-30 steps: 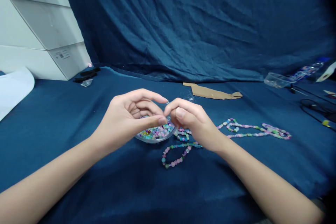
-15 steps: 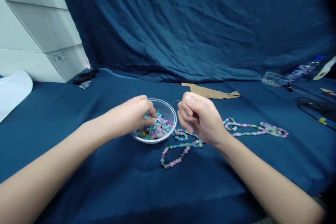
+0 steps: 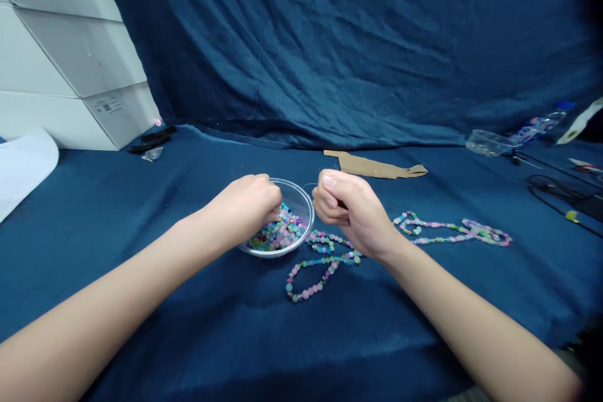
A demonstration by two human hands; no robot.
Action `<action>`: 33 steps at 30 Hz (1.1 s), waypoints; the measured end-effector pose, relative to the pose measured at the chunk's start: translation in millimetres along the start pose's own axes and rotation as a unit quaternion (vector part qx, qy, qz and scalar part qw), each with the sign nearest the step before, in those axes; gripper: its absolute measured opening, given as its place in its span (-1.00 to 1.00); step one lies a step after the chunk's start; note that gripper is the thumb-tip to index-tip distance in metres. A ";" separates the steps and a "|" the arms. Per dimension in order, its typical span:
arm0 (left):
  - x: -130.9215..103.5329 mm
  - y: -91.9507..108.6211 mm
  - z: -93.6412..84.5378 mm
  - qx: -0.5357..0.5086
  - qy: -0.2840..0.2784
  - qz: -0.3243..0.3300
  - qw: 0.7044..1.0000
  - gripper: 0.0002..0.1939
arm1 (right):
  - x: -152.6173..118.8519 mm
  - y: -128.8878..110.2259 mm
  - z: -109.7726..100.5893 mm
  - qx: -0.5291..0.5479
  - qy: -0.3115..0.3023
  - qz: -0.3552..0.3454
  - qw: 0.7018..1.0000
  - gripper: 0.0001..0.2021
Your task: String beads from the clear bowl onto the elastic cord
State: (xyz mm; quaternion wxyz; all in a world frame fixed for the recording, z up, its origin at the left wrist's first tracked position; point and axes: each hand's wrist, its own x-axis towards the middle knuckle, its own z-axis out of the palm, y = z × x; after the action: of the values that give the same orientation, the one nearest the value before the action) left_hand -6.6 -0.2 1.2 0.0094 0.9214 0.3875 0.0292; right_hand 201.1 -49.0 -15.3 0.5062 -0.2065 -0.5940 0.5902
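Note:
My left hand (image 3: 252,204) reaches over a clear plastic bowl (image 3: 311,218), its fingers closed together at the beads. Whatever they pinch is hidden. Small pink, blue and purple beads (image 3: 285,233) fill the bottom of the bowl. Just right of the rim, my right hand (image 3: 351,210) is closed, thumb pressed on the index finger. A thin clear thread (image 3: 309,184) sticks out from it towards the bowl. Beneath and in front of this hand lies a looped bead strand (image 3: 306,293), partly covered by it.
Another bead strand (image 3: 447,226) lies on the blue cloth to the right. Behind the hands is a torn brown paper piece (image 3: 377,166). A clear container (image 3: 487,143), a bottle (image 3: 541,125) and cables (image 3: 549,188) are at far right. White boxes (image 3: 70,56) stand at left.
The fingers of my left hand have closed together at the beads. My right hand's fingers have curled tighter, and it sits slightly further left. The view has shifted a little.

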 end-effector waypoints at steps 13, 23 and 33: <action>-42.9 15.8 -15.0 -0.615 0.089 -0.093 0.778 -0.86 | -2.3 2.8 1.3 -0.011 -0.031 0.000 0.999 -0.63; -42.5 11.2 -5.1 -0.687 0.080 -0.044 0.721 -0.84 | -6.4 7.6 6.5 -0.029 -0.057 -0.007 0.998 -0.61; -45.2 14.3 -7.5 -0.672 0.079 -0.045 0.735 -0.84 | -6.2 11.1 6.2 -0.075 -0.069 -0.021 0.995 -0.60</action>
State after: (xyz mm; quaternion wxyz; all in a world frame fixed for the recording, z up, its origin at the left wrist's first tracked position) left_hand -28.4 -42.6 7.2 0.5966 0.6515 0.3075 0.3536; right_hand 194.4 -54.8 -26.3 0.4594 -0.1899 -0.6740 0.5464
